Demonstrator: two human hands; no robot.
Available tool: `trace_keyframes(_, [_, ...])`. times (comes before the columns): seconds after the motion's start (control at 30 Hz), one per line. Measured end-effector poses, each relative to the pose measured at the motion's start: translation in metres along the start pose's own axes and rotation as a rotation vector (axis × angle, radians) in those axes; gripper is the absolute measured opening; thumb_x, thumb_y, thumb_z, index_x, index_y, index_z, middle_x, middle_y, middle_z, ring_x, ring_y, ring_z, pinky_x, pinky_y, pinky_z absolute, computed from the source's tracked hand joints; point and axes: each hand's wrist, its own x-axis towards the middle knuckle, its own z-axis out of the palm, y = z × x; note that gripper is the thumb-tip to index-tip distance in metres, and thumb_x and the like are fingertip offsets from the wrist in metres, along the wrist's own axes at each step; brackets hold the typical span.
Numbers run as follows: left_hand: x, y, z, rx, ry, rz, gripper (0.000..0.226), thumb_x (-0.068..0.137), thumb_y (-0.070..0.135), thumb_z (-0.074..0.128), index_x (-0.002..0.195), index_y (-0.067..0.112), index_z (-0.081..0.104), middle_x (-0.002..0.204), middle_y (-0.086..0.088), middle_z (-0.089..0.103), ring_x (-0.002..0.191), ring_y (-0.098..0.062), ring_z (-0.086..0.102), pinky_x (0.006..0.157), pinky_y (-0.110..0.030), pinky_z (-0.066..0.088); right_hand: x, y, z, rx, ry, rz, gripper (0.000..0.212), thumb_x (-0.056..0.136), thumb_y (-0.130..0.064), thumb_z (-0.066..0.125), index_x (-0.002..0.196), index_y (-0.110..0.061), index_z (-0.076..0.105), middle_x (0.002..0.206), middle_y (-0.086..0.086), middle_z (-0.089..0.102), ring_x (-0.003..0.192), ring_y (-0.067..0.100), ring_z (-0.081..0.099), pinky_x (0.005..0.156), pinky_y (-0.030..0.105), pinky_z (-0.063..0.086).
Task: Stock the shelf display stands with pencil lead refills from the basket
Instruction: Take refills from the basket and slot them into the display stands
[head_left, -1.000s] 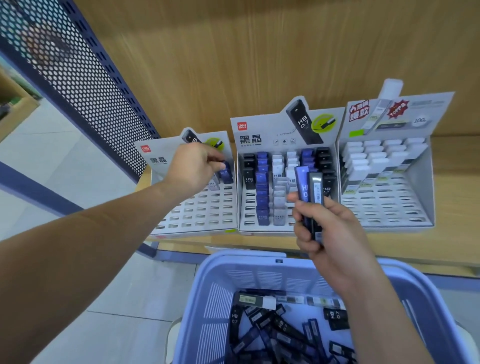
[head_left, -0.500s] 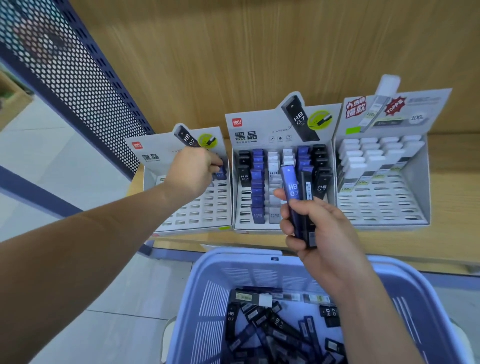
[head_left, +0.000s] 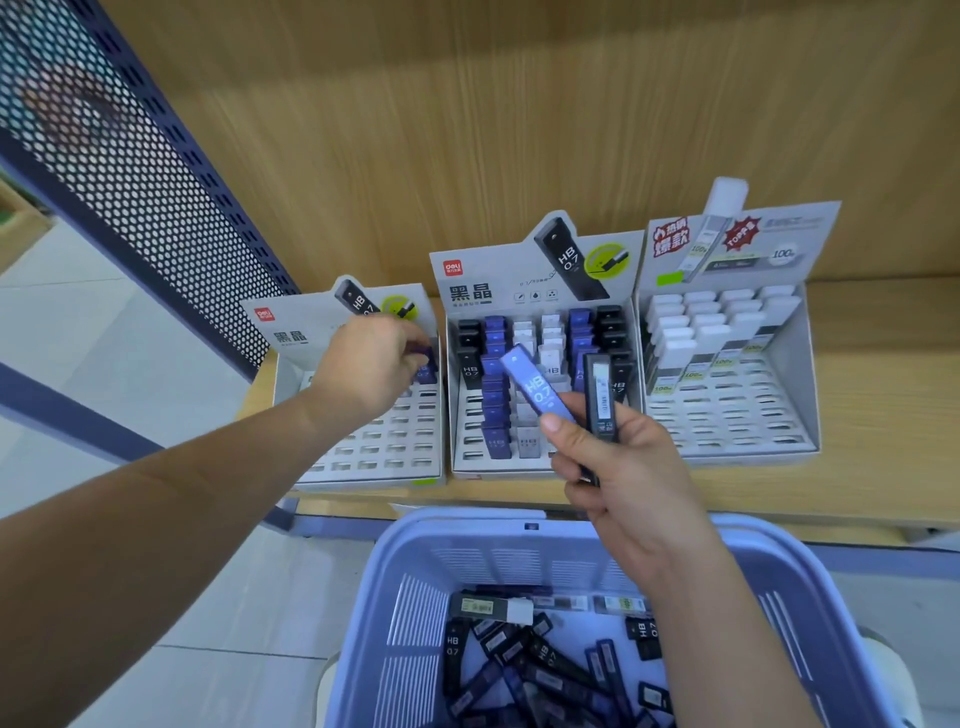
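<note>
Two slim plastic refill cases, a blue case (head_left: 537, 387) and a black case (head_left: 600, 397), fan from the right hand's (head_left: 623, 467) clamped fingers while the left hand's (head_left: 363, 364) fingers pinch a third blue case (head_left: 428, 364) into the grey cardboard stand (head_left: 374, 460) at the wooden shelf's (head_left: 883, 415) left end: press it upright, fully down.

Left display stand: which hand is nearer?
Left. The left hand is over the left display stand, pinching a blue refill in its back corner. The right hand is off to its right, before the middle stand, gripping two refills.
</note>
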Motion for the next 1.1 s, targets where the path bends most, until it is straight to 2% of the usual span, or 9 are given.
trace_keyframes(0.1, [-0.003, 0.022, -0.022, -0.320, -0.046, -0.117, 0.013, 0.089, 0.015, 0.062, 0.098, 0.014, 0.071, 0.086, -0.002, 0.070, 0.075, -0.019, 0.063, 0.067, -0.026, 0.051, 0.001, -0.002, 0.000, -0.010, 0.028, -0.018, 0.011, 0.083, -0.003, 0.071, 0.088, -0.012, 0.067, 0.067, 0.002, 0.050, 0.048, 0.010, 0.028, 0.039, 0.018, 0.022])
trace_keyframes(0.17, [-0.009, 0.044, -0.045, -0.769, -0.220, -0.212, 0.014, 0.091, 0.018, 0.062, 0.097, 0.010, 0.071, 0.077, -0.006, 0.068, 0.062, -0.016, 0.060, 0.058, -0.023, 0.054, 0.000, -0.002, 0.001, -0.003, 0.038, -0.032, 0.010, 0.083, -0.004, 0.072, 0.086, -0.011, 0.065, 0.060, 0.000, 0.044, 0.047, 0.010, 0.024, 0.038, 0.019, 0.020])
trace_keyframes(0.23, [-0.015, 0.063, -0.065, -0.911, -0.450, -0.164, 0.023, 0.087, 0.026, 0.063, 0.102, 0.010, 0.070, 0.078, -0.007, 0.068, 0.062, -0.014, 0.061, 0.061, -0.022, 0.056, -0.001, -0.002, 0.003, 0.002, 0.048, -0.050, 0.011, 0.083, -0.005, 0.073, 0.087, -0.010, 0.064, 0.056, -0.003, 0.041, 0.045, 0.009, 0.023, 0.037, 0.018, 0.021])
trace_keyframes(0.33, [-0.021, 0.082, -0.078, -0.915, -0.565, -0.093, 0.028, 0.081, 0.013, 0.069, 0.108, 0.008, 0.063, 0.077, -0.010, 0.067, 0.061, -0.013, 0.063, 0.064, -0.022, 0.057, -0.005, -0.003, 0.006, 0.059, 0.044, -0.065, 0.012, 0.083, -0.007, 0.073, 0.087, -0.011, 0.063, 0.061, 0.000, 0.046, 0.045, 0.009, 0.024, 0.038, 0.019, 0.019])
trace_keyframes(0.5, [-0.019, 0.095, -0.083, -0.943, -0.422, -0.101, 0.022, 0.078, -0.003, 0.070, 0.099, 0.001, 0.064, 0.073, -0.010, 0.070, 0.058, -0.012, 0.066, 0.061, -0.020, 0.056, -0.009, -0.011, 0.005, 0.115, 0.052, -0.077, 0.009, 0.083, -0.017, 0.072, 0.086, -0.016, 0.063, 0.066, 0.000, 0.060, 0.044, 0.007, 0.028, 0.039, 0.017, 0.020])
trace_keyframes(0.63, [-0.013, 0.099, -0.095, -0.796, -0.257, -0.070, 0.020, 0.080, 0.000, 0.070, 0.100, 0.004, 0.070, 0.074, -0.010, 0.069, 0.061, -0.011, 0.066, 0.062, -0.017, 0.056, -0.009, -0.013, -0.004, 0.102, 0.106, -0.022, 0.023, 0.090, -0.030, 0.066, 0.111, -0.026, 0.055, 0.083, 0.000, 0.054, 0.053, 0.009, 0.036, 0.043, 0.019, 0.025])
trace_keyframes(0.8, [-0.014, 0.103, -0.111, -0.705, -0.196, -0.063, 0.012, 0.085, 0.003, 0.066, 0.093, 0.010, 0.070, 0.077, -0.013, 0.069, 0.061, -0.010, 0.067, 0.052, -0.011, 0.050, -0.006, -0.010, -0.021, 0.323, 0.113, 0.001, 0.015, 0.097, -0.005, 0.054, 0.107, -0.008, 0.065, 0.084, 0.007, 0.060, 0.069, 0.014, 0.053, 0.058, 0.024, 0.045])
trace_keyframes(0.97, [-0.026, 0.111, -0.100, -0.717, -0.255, -0.048, 0.013, 0.085, 0.004, 0.066, 0.093, 0.013, 0.070, 0.069, -0.009, 0.065, 0.065, -0.018, 0.066, 0.069, -0.024, 0.058, -0.010, -0.008, -0.019, 0.471, -0.068, 0.045, 0.036, 0.086, -0.016, 0.063, 0.117, 0.002, 0.064, 0.114, 0.016, 0.070, 0.110, 0.031, 0.066, 0.083, 0.050, 0.058])
trace_keyframes(1.1, [-0.037, 0.117, -0.086, -0.697, -0.190, -0.021, 0.018, 0.083, 0.005, 0.069, 0.091, 0.022, 0.070, 0.063, -0.001, 0.067, 0.061, -0.016, 0.065, 0.070, -0.030, 0.058, -0.019, -0.012, -0.015, 0.497, -0.208, 0.067, 0.023, 0.083, -0.015, 0.062, 0.100, -0.002, 0.069, 0.104, 0.018, 0.072, 0.099, 0.037, 0.070, 0.072, 0.038, 0.061])
